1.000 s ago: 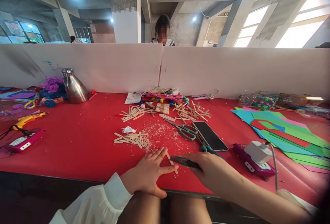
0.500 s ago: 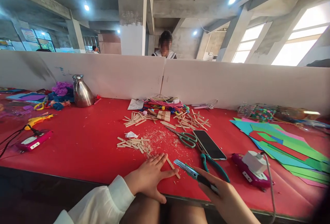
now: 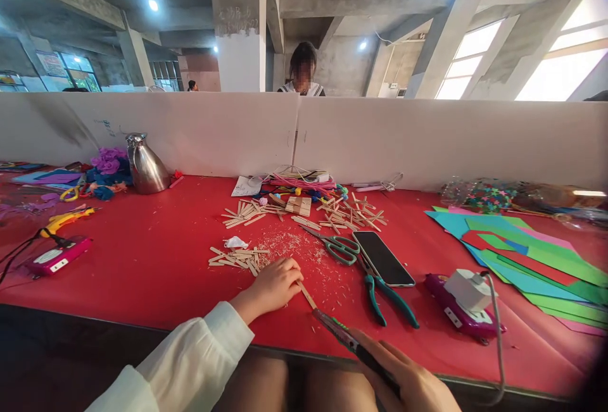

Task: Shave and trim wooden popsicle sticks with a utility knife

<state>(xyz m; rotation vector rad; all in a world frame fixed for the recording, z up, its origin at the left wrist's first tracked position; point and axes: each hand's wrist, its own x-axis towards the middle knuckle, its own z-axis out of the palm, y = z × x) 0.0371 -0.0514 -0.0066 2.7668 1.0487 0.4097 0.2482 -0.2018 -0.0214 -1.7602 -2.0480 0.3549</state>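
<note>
My left hand [image 3: 278, 285] is closed on the far end of a wooden craft stick [image 3: 306, 295], which slants toward me just above or on the red table. In my right hand [image 3: 403, 371] is a utility knife [image 3: 346, 339] with a dark handle; its blade meets the near end of the stick. Wood shavings [image 3: 289, 244] lie scattered beyond my left hand. A small pile of craft sticks [image 3: 237, 258] rests left of the shavings. Teal-handled pliers [image 3: 387, 295], scissors [image 3: 339, 247] and a phone [image 3: 384, 260] lie right of the stick.
More craft sticks [image 3: 354, 212] and pink pipe cleaners [image 3: 294, 181] lie near the white partition [image 3: 213, 133]. A steel jug [image 3: 146, 165] stands back left. Purple power strips [image 3: 61, 257] sit on both sides. Coloured paper [image 3: 536, 266] spreads at right. A person [image 3: 303, 73] is behind the partition.
My left hand has gone from lying flat with spread fingers to gripping the stick. The knife has come down and nearer, its blade now at the stick's end. The view has shifted slightly.
</note>
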